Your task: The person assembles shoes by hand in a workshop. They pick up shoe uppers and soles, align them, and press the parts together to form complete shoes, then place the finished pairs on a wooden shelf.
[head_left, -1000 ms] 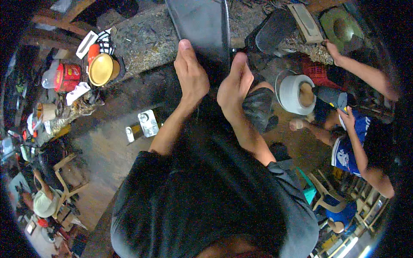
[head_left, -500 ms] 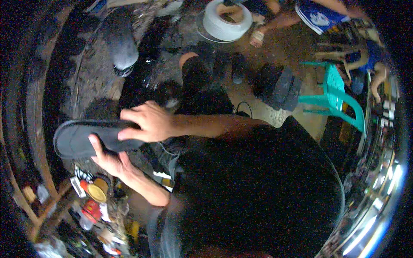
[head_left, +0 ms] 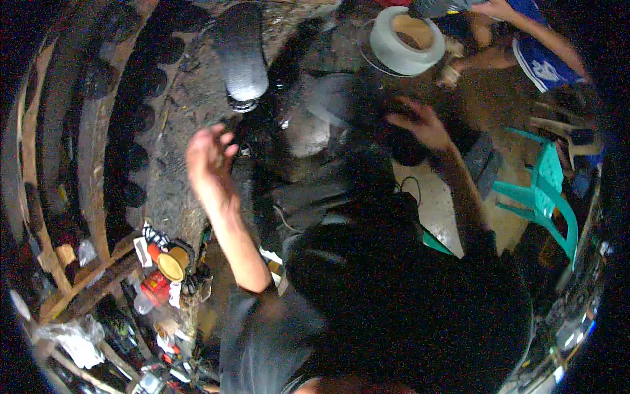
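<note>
Loosely curled, left hand (head_left: 209, 159) hovers near 1 dark sole (head_left: 241, 54)

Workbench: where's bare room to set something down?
The workbench looks mostly bare left of the left hand and the dark sole-shaped piece. It is crowded around the yellow-topped can and red container.

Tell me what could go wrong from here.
The left hand appears close to the dark sole-shaped form and might knock it. The yellow-topped container stands crowded beside a red container, left of the forearm; a careless sweep could tip either.
</note>
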A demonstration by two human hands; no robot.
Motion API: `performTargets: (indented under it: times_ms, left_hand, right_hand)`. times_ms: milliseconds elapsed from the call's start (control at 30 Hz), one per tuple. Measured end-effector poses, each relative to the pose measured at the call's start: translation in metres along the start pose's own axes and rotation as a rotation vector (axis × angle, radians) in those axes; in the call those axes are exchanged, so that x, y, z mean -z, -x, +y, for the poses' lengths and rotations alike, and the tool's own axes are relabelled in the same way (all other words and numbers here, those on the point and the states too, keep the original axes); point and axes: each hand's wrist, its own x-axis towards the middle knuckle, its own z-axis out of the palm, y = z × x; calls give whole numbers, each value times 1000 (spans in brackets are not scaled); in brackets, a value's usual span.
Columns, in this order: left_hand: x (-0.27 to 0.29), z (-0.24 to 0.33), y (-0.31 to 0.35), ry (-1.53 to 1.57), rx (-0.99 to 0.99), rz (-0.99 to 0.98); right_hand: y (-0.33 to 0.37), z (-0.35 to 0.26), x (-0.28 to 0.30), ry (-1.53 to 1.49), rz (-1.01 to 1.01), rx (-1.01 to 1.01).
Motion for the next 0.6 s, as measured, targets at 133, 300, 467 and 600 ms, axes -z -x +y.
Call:
performTargets:
  times_ms: [133,300,467,600]
  left_hand:
    - [-40,-48,-33,298,403,97]
    - [-56,-78,-88,552,556,113]
    - [-49,-70,-121,518,637,163]
    - [-38,-49,-105,613,430,122]
  right_hand:
    - [24,152,48,253,424,-59]
    - [92,315,29,842,205,-829]
    - [154,335,5,703,59,-984]
    - [198,338,2,637,42,-1071]
